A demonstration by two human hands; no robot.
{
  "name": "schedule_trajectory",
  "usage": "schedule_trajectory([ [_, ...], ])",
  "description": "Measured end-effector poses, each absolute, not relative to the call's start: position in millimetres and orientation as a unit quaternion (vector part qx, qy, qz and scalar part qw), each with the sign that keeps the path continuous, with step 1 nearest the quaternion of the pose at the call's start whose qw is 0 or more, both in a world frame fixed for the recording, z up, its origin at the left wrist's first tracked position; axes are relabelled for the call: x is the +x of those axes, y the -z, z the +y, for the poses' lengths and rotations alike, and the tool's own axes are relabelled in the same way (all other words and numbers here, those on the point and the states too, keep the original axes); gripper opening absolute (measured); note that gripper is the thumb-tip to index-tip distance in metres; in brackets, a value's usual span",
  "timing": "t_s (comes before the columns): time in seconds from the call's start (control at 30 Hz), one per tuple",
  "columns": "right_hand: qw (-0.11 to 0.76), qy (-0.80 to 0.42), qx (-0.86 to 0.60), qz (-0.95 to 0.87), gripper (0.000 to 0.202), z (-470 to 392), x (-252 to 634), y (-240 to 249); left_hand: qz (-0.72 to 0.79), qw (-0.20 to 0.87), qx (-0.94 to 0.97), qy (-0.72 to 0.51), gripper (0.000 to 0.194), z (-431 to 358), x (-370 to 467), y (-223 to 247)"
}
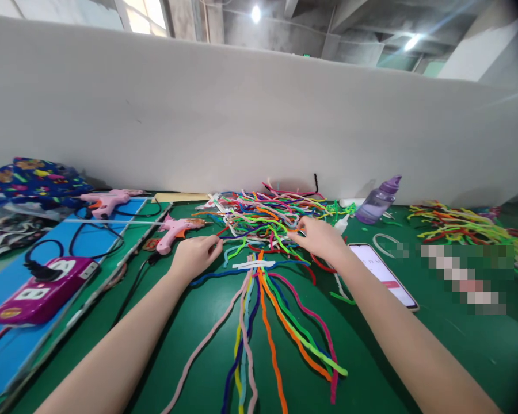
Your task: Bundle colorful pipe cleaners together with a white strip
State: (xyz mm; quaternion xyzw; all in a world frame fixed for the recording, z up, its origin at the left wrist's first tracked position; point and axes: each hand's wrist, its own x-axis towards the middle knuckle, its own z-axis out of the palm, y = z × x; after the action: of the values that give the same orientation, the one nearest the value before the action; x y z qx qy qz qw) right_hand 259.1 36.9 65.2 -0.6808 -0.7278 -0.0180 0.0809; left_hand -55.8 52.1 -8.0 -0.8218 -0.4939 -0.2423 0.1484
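Note:
My left hand [196, 254] is curled, its fingertips pinched at the near end of a dark blue pipe cleaner [244, 236]. My right hand [318, 238] has closed fingers at the right side of a tangled pile of coloured pipe cleaners [259, 210]; what lies in its pinch is hard to make out, with a small dark piece by the fingers. Between and below my hands lies a fan of long pipe cleaners [265, 322] in pink, orange, green, yellow and blue. White strips [254, 265] lie across its upper end.
Two pink glue guns [175, 233] lie at left, near a purple power strip [47, 293] on a blue board [8, 359]. At right are a phone [382, 273], a purple bottle [376, 202] and more pipe cleaners [461, 227]. A white partition [242, 115] stands behind the green table.

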Motion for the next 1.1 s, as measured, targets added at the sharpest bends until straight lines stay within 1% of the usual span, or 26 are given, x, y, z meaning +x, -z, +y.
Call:
schedule_trajectory([
  [0.03,0.047,0.015,-0.682,-0.729,0.039,32.3,259.5,-62.1,-0.493,0.148,-0.823,0.241,0.035,52.2,-55.9,8.2],
  [0.1,0.007,0.001,-0.676,-0.737,0.026,25.0,260.1,-57.5,-0.493,0.148,-0.824,0.239,0.036,52.4,-56.3,8.6],
  [0.17,0.018,-0.015,-0.671,-0.741,0.019,20.5,261.0,-57.0,-0.494,0.148,-0.823,0.238,0.036,52.4,-56.5,8.8],
  [0.23,0.088,-0.008,-0.670,-0.737,0.021,17.8,262.2,-61.1,-0.496,0.147,-0.822,0.238,0.036,52.1,-56.4,8.8],
  [0.33,0.232,0.027,-0.640,-0.732,0.024,14.3,263.9,-72.4,-0.499,0.148,-0.821,0.235,0.037,51.5,-55.6,8.7],
  [0.4,0.281,0.035,-0.605,-0.744,0.025,11.1,264.1,-79.8,-0.499,0.150,-0.821,0.233,0.037,51.1,-55.1,8.5],
  [0.47,0.268,0.027,-0.577,-0.771,0.025,7.2,263.3,-85.4,-0.500,0.151,-0.821,0.231,0.037,51.0,-55.0,8.4],
  [0.63,0.168,-0.015,-0.520,-0.837,0.021,0.3,260.6,-90.1,-0.499,0.146,-0.825,0.221,0.036,50.7,-55.6,8.0],
  [0.7,0.159,-0.069,-0.510,-0.842,0.022,1.1,264.1,-91.0,-0.500,0.146,-0.825,0.221,0.037,50.2,-55.5,7.4],
  [0.73,0.173,-0.102,-0.516,-0.833,0.023,2.5,267.9,-91.9,-0.501,0.146,-0.824,0.221,0.037,49.8,-55.3,7.1],
  [0.77,0.212,-0.133,-0.530,-0.810,0.025,4.8,273.2,-93.1,-0.502,0.146,-0.823,0.223,0.037,49.5,-55.2,6.8],
  [0.8,0.275,-0.158,-0.549,-0.773,0.027,7.7,279.8,-94.8,-0.502,0.146,-0.823,0.223,0.037,49.2,-54.9,6.5],
  [0.83,0.362,-0.180,-0.561,-0.722,0.028,11.1,287.2,-96.7,-0.502,0.146,-0.823,0.224,0.038,48.9,-54.6,6.4],
  [0.87,0.480,-0.196,-0.566,-0.642,0.031,14.7,294.9,-98.7,-0.502,0.147,-0.822,0.224,0.038,48.8,-54.3,6.3],
  [0.9,0.572,-0.216,-0.557,-0.563,0.035,18.2,302.3,-100.3,-0.501,0.148,-0.822,0.225,0.038,48.8,-53.9,6.3],
  [0.93,0.623,-0.255,-0.534,-0.512,0.037,21.4,308.6,-101.4,-0.500,0.149,-0.823,0.225,0.038,48.8,-53.5,6.4],
  [0.97,0.648,-0.299,-0.513,-0.476,0.039,24.0,313.1,-101.5,-0.498,0.150,-0.824,0.225,0.038,49.0,-53.1,6.6],
  [1.0,0.652,-0.341,-0.502,-0.455,0.040,25.9,315.6,-100.6,-0.497,0.150,-0.825,0.225,0.038,49.2,-52.7,6.8],
  [1.03,0.642,-0.374,-0.503,-0.441,0.038,27.1,315.9,-98.5,-0.495,0.150,-0.825,0.225,0.037,49.4,-52.4,7.0],
  [1.1,0.595,-0.421,-0.523,-0.442,0.034,27.8,310.8,-91.7,-0.495,0.150,-0.826,0.225,0.037,49.6,-52.4,7.4],
])
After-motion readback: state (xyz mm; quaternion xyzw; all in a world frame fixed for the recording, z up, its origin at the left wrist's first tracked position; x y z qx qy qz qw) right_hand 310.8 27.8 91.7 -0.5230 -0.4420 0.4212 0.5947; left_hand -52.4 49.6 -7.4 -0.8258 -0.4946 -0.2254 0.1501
